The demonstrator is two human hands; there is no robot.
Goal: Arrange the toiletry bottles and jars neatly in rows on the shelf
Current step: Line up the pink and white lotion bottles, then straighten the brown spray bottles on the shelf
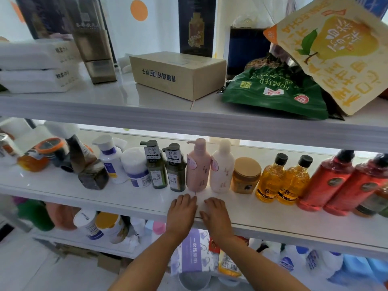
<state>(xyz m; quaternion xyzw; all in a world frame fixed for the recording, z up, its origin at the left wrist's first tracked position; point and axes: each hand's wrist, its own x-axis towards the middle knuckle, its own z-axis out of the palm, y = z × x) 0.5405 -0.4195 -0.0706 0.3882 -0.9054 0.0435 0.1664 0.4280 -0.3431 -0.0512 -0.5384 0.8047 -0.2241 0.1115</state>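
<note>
On the middle white shelf (262,215) a row stands upright: a white pump bottle (110,162), a white jar (136,168), two green pump bottles (156,166), a pink bottle (198,166), a cream bottle (222,168), an amber jar (245,175), two yellow bottles (270,179) and red bottles (327,181). At the left, a dark bottle (88,164) and an orange-lidded jar (49,147) lie tilted. My left hand (181,213) and my right hand (216,217) rest flat on the shelf's front edge, holding nothing, just before the pink and cream bottles.
The top shelf holds a cardboard box (178,73), a green snack bag (275,91), a yellow pouch (336,49) and white tissue packs (35,66). The lower shelf carries jars (105,227), a purple pack (193,255) and blue-white bottles (304,261).
</note>
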